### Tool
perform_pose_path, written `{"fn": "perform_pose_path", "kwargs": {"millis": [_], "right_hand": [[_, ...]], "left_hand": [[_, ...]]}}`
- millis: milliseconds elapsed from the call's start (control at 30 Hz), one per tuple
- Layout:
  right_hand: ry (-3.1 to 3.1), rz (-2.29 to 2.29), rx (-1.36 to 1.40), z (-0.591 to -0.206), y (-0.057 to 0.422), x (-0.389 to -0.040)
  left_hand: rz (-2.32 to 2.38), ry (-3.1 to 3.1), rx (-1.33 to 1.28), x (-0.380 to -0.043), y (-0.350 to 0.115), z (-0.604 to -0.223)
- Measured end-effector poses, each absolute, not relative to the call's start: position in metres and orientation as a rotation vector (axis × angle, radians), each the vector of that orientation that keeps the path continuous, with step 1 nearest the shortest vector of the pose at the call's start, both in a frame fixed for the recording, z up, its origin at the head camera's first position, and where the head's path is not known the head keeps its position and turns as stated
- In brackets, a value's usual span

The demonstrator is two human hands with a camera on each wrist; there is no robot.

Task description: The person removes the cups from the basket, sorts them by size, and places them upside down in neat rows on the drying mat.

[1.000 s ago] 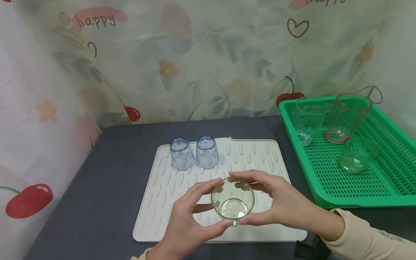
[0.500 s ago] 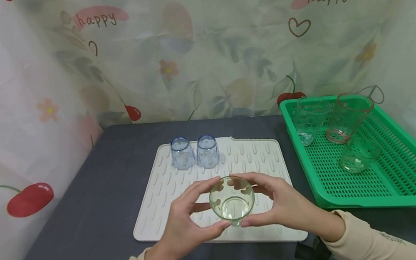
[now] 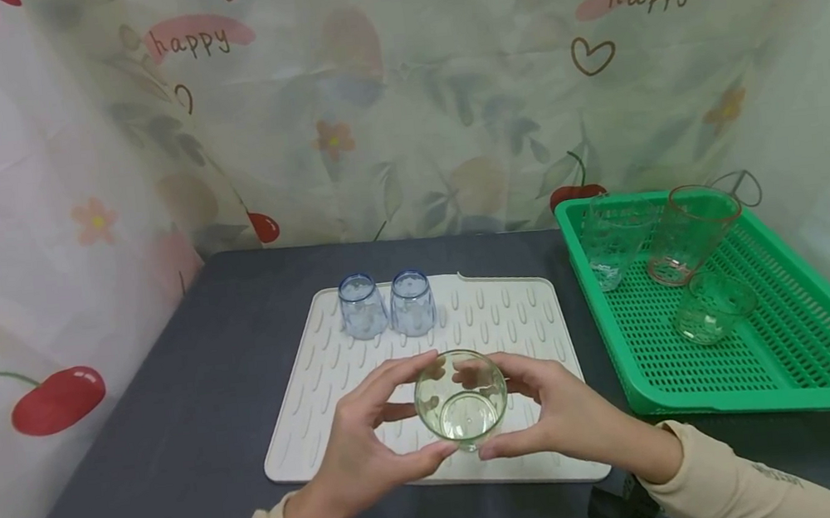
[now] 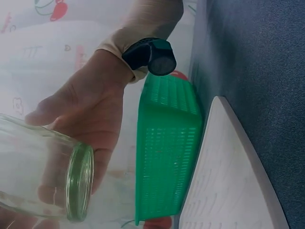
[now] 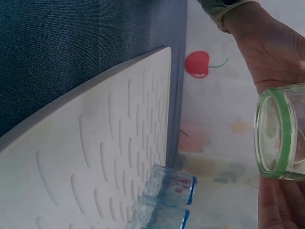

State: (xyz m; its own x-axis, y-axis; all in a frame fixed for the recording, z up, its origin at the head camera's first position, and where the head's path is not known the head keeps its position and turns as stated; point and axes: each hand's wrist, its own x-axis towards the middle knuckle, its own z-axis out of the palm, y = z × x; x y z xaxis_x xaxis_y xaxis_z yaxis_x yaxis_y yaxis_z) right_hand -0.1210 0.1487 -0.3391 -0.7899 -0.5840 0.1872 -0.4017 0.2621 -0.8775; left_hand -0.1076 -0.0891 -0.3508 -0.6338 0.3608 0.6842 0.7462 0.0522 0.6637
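Observation:
A clear drinking glass with a green tint (image 3: pixel 466 415) is held mouth up over the near half of the white ribbed drying mat (image 3: pixel 310 419). My left hand (image 3: pixel 375 430) grips its left side, thumb at the near side and fingers round the far side. From the right, my right hand (image 3: pixel 556 404) holds it the same way, its fingers partly seen through the glass. In the left wrist view, the thick green base of the glass (image 4: pixel 80 183) points toward the mat. Two bluish glasses, one at the left (image 3: pixel 363 310) and one beside it (image 3: pixel 413 307), stand upside down at the mat's back.
A green plastic basket (image 3: pixel 622 347) stands right of the mat. Inside are a tall clear glass (image 3: pixel 612 244), a tall pink-rimmed glass (image 3: pixel 690 237) and a short clear glass (image 3: pixel 712 309). A printed curtain (image 3: pixel 416 109) hangs behind the dark table (image 3: pixel 175 415).
The greenish glass has shifted very slightly left and its rim looks a little larger. The right fingers have slid a bit along its far side. The other glasses have not moved.

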Motion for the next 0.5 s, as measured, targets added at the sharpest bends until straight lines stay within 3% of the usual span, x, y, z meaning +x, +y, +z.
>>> {"fn": "perform_pose_path", "kwargs": {"millis": [500], "right_hand": [[2.339, -1.523, -0.861, -0.3452, 0.1478, -0.119]], "left_hand": [[-1.69, -1.874, -1.166, -0.1086, -0.0898, -0.346]]}}
